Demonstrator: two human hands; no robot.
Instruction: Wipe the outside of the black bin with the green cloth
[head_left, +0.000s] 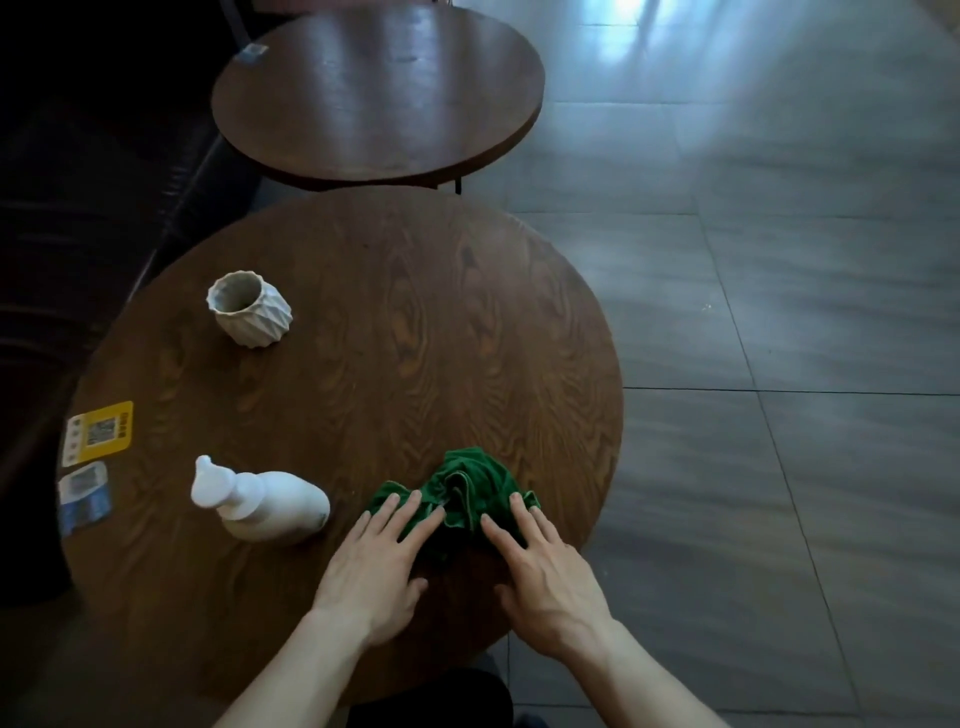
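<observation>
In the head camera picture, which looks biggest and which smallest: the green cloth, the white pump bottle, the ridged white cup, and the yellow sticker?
1. green cloth, though both hands cover part of it
2. white pump bottle
3. ridged white cup and yellow sticker: they look about alike, and the cup stands farther from the camera, so I won't rank them.

Both forearms bare, no sleeves, hands ungloved
</observation>
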